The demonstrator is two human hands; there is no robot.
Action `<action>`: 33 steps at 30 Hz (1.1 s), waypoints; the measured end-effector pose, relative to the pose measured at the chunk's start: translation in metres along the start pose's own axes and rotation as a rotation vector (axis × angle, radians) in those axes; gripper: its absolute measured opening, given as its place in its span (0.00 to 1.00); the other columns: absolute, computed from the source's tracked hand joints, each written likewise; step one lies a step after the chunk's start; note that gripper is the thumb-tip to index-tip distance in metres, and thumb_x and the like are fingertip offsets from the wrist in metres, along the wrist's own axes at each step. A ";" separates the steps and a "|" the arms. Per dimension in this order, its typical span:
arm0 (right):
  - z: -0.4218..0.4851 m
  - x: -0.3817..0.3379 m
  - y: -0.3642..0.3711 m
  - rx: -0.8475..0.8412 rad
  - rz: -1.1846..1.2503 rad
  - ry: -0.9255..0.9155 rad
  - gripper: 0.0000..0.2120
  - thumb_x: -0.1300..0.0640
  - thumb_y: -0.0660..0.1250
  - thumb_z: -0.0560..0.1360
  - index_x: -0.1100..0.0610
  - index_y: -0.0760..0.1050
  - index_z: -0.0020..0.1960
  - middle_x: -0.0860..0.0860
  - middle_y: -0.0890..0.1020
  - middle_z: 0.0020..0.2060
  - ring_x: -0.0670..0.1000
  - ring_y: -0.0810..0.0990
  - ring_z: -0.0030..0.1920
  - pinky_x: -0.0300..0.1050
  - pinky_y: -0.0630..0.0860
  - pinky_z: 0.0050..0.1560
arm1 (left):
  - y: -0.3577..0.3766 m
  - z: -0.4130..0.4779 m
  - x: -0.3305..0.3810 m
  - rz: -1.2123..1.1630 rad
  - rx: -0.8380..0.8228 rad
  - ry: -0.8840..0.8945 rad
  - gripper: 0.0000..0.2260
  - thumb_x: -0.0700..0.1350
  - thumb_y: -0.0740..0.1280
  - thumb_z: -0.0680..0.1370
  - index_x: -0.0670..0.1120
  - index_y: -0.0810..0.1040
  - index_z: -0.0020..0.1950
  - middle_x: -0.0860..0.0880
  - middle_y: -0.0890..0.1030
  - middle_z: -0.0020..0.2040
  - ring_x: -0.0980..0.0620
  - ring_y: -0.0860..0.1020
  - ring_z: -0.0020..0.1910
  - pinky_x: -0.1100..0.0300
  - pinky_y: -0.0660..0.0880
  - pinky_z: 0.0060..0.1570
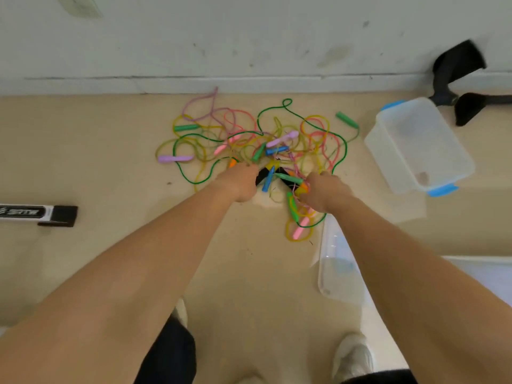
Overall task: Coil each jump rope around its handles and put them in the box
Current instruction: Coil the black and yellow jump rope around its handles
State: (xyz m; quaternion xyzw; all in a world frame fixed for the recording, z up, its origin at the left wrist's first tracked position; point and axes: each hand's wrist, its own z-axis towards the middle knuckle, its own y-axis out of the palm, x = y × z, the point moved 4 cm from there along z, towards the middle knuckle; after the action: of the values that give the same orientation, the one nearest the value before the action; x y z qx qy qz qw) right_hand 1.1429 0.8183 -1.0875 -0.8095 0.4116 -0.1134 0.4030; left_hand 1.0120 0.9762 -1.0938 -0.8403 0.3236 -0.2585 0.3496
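Observation:
A tangled heap of jump ropes (249, 139) lies on the beige floor by the wall, with green, yellow, pink and purple cords and green, blue, pink, purple and orange handles. My left hand (238, 184) reaches into the near side of the heap with fingers curled around cords. My right hand (324, 194) grips an orange handle (303, 187) and cords at the heap's near right. A clear plastic box (415, 145) with blue clips stands open to the right, with nothing inside.
The box's clear lid (336, 261) lies on the floor under my right forearm. A black and white strip (38, 214) lies at the left. Black chair legs (454, 79) stand at the far right by the wall. My shoes (354, 356) are below.

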 end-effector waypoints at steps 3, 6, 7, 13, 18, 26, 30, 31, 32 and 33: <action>0.051 0.009 0.048 0.004 0.008 -0.005 0.25 0.42 0.65 0.76 0.53 0.70 0.69 0.56 0.74 0.64 0.61 0.73 0.63 0.55 0.75 0.58 | 0.039 0.052 -0.015 0.005 0.005 -0.020 0.18 0.41 0.61 0.79 0.44 0.71 0.70 0.43 0.73 0.67 0.42 0.74 0.64 0.47 0.74 0.60; 0.091 0.012 0.080 0.047 0.006 -0.012 0.19 0.45 0.63 0.76 0.51 0.74 0.64 0.54 0.76 0.59 0.58 0.76 0.60 0.52 0.75 0.53 | 0.070 0.099 -0.030 -0.042 0.065 -0.057 0.17 0.43 0.63 0.79 0.44 0.74 0.67 0.43 0.77 0.62 0.42 0.77 0.59 0.48 0.76 0.56; 0.102 0.012 0.087 0.072 -0.001 -0.030 0.16 0.46 0.62 0.76 0.51 0.75 0.61 0.53 0.77 0.57 0.58 0.76 0.58 0.51 0.75 0.51 | 0.078 0.112 -0.035 -0.078 0.099 -0.075 0.16 0.43 0.64 0.79 0.44 0.74 0.67 0.43 0.78 0.62 0.42 0.77 0.59 0.49 0.77 0.55; 0.134 0.011 0.122 0.156 0.030 -0.109 0.03 0.51 0.61 0.75 0.49 0.72 0.44 0.51 0.77 0.45 0.59 0.77 0.50 0.48 0.72 0.42 | 0.123 0.171 -0.051 -0.158 0.244 -0.148 0.17 0.44 0.67 0.78 0.46 0.73 0.67 0.43 0.76 0.61 0.41 0.77 0.58 0.48 0.77 0.51; 0.136 0.012 0.133 0.166 0.027 -0.132 0.14 0.51 0.61 0.77 0.52 0.76 0.60 0.51 0.79 0.53 0.57 0.78 0.54 0.51 0.78 0.49 | 0.134 0.190 -0.057 -0.076 0.200 -0.117 0.23 0.48 0.71 0.75 0.49 0.71 0.69 0.44 0.75 0.62 0.41 0.76 0.60 0.48 0.76 0.52; 0.077 0.007 0.097 0.098 0.085 -0.124 0.13 0.52 0.61 0.77 0.54 0.77 0.59 0.52 0.80 0.48 0.57 0.78 0.51 0.51 0.78 0.49 | 0.052 0.109 -0.054 0.045 -0.038 -0.057 0.16 0.51 0.72 0.75 0.46 0.79 0.59 0.46 0.82 0.51 0.45 0.80 0.50 0.53 0.75 0.46; 0.028 -0.002 0.061 0.195 0.229 -0.143 0.19 0.52 0.64 0.76 0.54 0.74 0.66 0.55 0.78 0.57 0.58 0.77 0.57 0.50 0.76 0.54 | 0.002 0.038 -0.035 0.060 0.001 0.081 0.16 0.45 0.72 0.75 0.49 0.79 0.63 0.48 0.81 0.53 0.47 0.79 0.52 0.57 0.74 0.47; 0.014 -0.005 0.052 0.228 0.271 -0.140 0.23 0.51 0.65 0.76 0.53 0.71 0.70 0.56 0.75 0.61 0.59 0.75 0.61 0.51 0.74 0.59 | -0.007 0.019 -0.030 0.039 0.009 0.126 0.16 0.45 0.72 0.75 0.50 0.78 0.63 0.49 0.80 0.52 0.48 0.78 0.51 0.58 0.72 0.47; -0.001 -0.007 0.045 0.255 0.307 -0.142 0.28 0.49 0.66 0.74 0.53 0.67 0.73 0.57 0.71 0.65 0.60 0.72 0.65 0.53 0.71 0.64 | -0.015 0.000 -0.025 -0.007 0.009 0.173 0.17 0.44 0.73 0.75 0.50 0.77 0.63 0.50 0.80 0.52 0.49 0.78 0.50 0.59 0.72 0.48; -0.015 -0.010 0.037 0.268 0.336 -0.152 0.33 0.47 0.67 0.70 0.53 0.66 0.73 0.57 0.69 0.67 0.60 0.69 0.68 0.54 0.68 0.68 | -0.022 -0.018 -0.022 -0.074 0.000 0.218 0.17 0.43 0.73 0.75 0.50 0.76 0.63 0.50 0.80 0.52 0.49 0.77 0.50 0.59 0.72 0.48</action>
State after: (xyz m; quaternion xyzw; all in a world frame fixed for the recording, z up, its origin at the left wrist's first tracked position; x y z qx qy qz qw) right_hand 1.1074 0.8044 -1.1039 -0.6751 0.4902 -0.0369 0.5501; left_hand 0.9939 0.9963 -1.0701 -0.8187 0.3283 -0.3612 0.3023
